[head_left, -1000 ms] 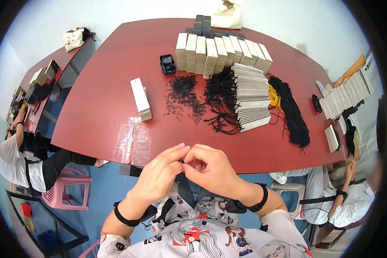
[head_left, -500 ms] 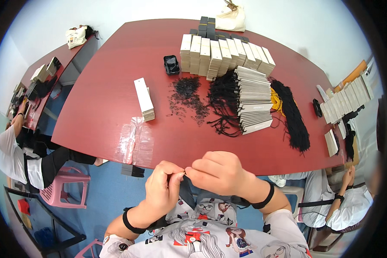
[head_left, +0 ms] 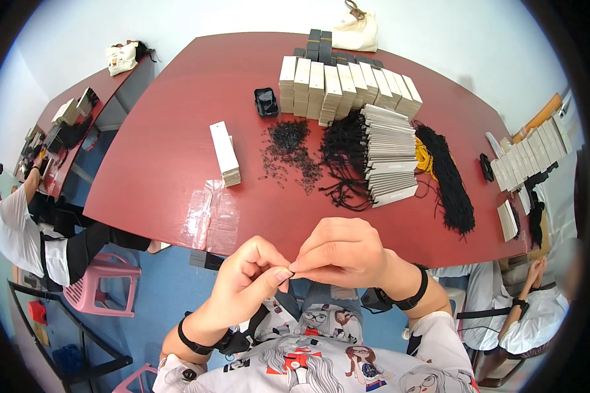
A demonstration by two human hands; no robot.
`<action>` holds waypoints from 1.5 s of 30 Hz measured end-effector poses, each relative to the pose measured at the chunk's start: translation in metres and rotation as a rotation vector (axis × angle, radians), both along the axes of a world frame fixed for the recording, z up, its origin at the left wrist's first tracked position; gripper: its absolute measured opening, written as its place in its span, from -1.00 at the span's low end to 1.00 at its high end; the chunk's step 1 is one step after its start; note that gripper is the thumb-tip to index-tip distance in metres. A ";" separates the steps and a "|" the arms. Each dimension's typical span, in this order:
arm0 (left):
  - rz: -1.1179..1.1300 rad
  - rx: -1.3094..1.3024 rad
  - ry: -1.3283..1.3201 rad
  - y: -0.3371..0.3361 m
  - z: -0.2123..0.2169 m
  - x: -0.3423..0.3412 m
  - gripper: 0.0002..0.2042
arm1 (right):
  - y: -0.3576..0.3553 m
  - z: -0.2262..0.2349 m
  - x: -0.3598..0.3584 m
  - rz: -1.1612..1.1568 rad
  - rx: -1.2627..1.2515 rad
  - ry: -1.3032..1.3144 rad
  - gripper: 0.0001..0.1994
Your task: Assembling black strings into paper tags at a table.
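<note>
Just in front of the table's near edge, my left hand (head_left: pixel 250 278) and my right hand (head_left: pixel 342 252) meet fingertip to fingertip. Both are closed in a pinch. Whatever lies between the fingertips is small and dark, mostly hidden, and too tiny to name. Beyond my hands, small black pins (head_left: pixel 291 141) lie scattered in a heap. To their right, a long row of white tags (head_left: pixel 392 147) lies overlapped, with black cords (head_left: pixel 346 160) trailing from their left ends. A short stack of white tags (head_left: pixel 224 154) stands to the left.
Tall stacks of white tags (head_left: pixel 328 88) line the red table's (head_left: pixel 157 144) far side, beside a black tray (head_left: pixel 266 103). A black cord bundle (head_left: pixel 451 183) and yellow cord (head_left: pixel 425 159) lie right. Clear tape (head_left: pixel 211 213) covers the near left edge. People sit left (head_left: pixel 19 229) and right (head_left: pixel 531 318).
My hands have shifted slightly right, still pinched together. My right hand's fingers are now straighter, and my left thumb points more to the right. The table appears slightly shifted in view.
</note>
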State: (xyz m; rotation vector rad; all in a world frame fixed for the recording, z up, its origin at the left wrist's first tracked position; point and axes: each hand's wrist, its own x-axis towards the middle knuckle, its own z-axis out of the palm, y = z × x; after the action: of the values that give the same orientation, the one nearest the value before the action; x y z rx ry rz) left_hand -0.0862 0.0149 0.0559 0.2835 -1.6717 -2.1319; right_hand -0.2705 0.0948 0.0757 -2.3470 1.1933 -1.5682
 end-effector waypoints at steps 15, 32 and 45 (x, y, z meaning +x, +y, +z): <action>0.086 0.129 0.031 -0.003 -0.002 -0.007 -0.91 | 0.004 -0.010 0.013 0.019 0.549 -0.452 -0.90; 0.153 -0.411 -0.119 -0.013 0.015 -0.001 -0.90 | 0.006 -0.018 0.010 0.299 0.837 -0.714 -0.89; 0.145 -0.086 -0.133 -0.010 0.007 -0.008 -0.93 | 0.006 -0.012 0.013 0.205 0.846 -0.782 -0.90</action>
State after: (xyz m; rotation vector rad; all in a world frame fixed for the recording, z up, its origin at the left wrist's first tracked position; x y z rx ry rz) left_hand -0.0946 0.0053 0.0625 0.5148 -1.7539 -1.9680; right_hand -0.2575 0.1010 0.0633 -1.1250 1.0511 -1.3114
